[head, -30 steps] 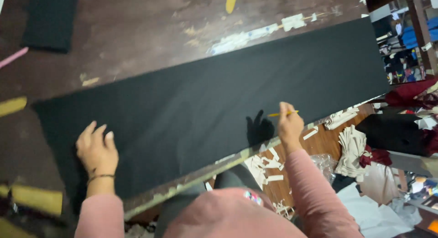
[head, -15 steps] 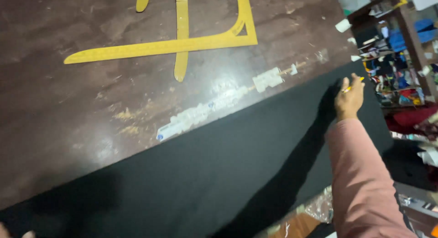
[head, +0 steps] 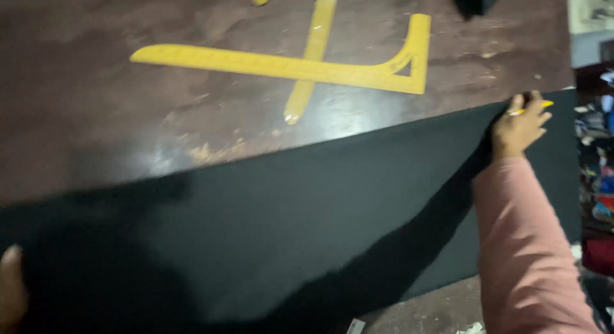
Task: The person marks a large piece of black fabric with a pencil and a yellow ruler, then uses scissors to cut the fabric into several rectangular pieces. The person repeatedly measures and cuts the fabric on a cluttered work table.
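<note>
1. Right hand [head: 519,126] had reached farther along the black cloth [head: 307,225] — fingers pinching its far edge, a yellow pencil [head: 536,107] clenched too.
2. Cloth lay flat on the brown table [head: 96,116], below the yellow rulers [head: 300,65].
3. Left hand [head: 11,289] at the near-left edge — grip untellable.

right hand [head: 519,126] now gripping black cloth [head: 288,231] far corner, left hand [head: 11,289] back at edge

Bare table [head: 96,129] lies open beyond my cloth [head: 288,231]; only the yellow square [head: 288,65] and the ruler [head: 313,52] crossing it block that stretch.
</note>
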